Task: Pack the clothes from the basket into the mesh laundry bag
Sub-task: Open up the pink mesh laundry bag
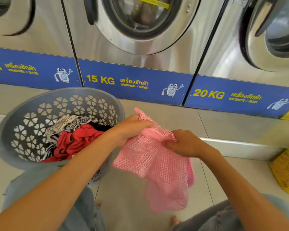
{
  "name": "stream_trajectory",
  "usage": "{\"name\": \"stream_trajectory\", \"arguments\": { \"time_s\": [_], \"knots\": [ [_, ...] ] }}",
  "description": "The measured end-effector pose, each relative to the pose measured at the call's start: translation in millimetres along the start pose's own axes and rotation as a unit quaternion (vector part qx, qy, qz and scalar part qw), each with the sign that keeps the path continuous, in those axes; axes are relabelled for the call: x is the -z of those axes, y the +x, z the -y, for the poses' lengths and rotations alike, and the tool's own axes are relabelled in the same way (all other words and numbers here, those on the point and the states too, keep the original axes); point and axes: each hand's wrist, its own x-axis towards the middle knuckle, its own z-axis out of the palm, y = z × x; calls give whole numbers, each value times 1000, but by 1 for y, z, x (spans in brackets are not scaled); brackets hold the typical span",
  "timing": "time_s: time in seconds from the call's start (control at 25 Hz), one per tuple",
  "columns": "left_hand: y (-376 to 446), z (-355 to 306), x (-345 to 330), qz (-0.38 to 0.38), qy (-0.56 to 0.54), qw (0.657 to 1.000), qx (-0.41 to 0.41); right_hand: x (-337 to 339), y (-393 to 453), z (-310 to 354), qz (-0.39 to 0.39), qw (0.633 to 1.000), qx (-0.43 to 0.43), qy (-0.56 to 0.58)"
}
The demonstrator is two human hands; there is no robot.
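Observation:
A pink mesh laundry bag (pixel 158 165) hangs in front of me, held up by both hands. My left hand (pixel 132 127) grips its upper edge on the left. My right hand (pixel 187 144) pinches the bunched top edge on the right. The bag droops limp below the hands. To the left stands a round grey basket (pixel 20 119) with flower-shaped holes. Inside it lie a red garment (pixel 77 142) and a black-and-white patterned cloth (pixel 68 124).
A row of steel front-loading washers (pixel 140 30) with blue base panels stands right behind the basket. A yellow bag (pixel 287 169) sits on the floor at the far right. A raised tiled step (pixel 240 145) runs along the machines. My knees show at the bottom.

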Motion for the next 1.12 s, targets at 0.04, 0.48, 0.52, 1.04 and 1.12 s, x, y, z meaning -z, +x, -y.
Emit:
{"name": "stream_trajectory", "arguments": {
  "time_s": [0.04, 0.48, 0.52, 1.04, 1.12],
  "knots": [
    [0, 3, -2, 3, -14, 1000, 5, -3, -2, -1, 21, 1000, 5, 0],
    [-17, 40, 21, 36, -45, 996, 74, -66, 14, -6, 57, 997, 20, 39],
    [-17, 41, 23, 44, -51, 995, 66, -66, 16, -7, 51, 998, 20, 29],
    [-6, 53, 22, -93, 186, 976, -63, -65, 21, -26, -67, 991, -52, 101],
    [-7, 51, 19, -85, 131, 986, -52, -67, 22, -18, -137, 979, -48, 141]
  ]
}}
